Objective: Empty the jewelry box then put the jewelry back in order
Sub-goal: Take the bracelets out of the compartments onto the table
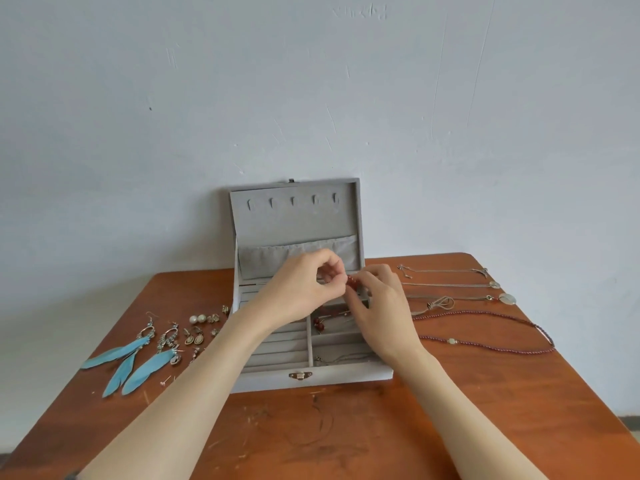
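A grey velvet jewelry box [311,374] stands open in the middle of the table, its lid upright against the wall. Above its right compartments, my left hand [304,285] and my right hand [379,303] meet and together pinch a small red beaded piece [351,282]. More red beads [318,323] lie in a compartment beneath, and a thin chain [343,358] lies in the front right one. Blue feather earrings [135,355] and several small earrings [202,327] lie left of the box. Several necklaces, among them a purple beaded necklace [485,329], are laid out to the right.
The wooden table [329,431] is scratched and ends close at the left, right and front. A pale wall stands right behind the box lid [294,216]. A tiny stud [166,380] lies near the feather tips.
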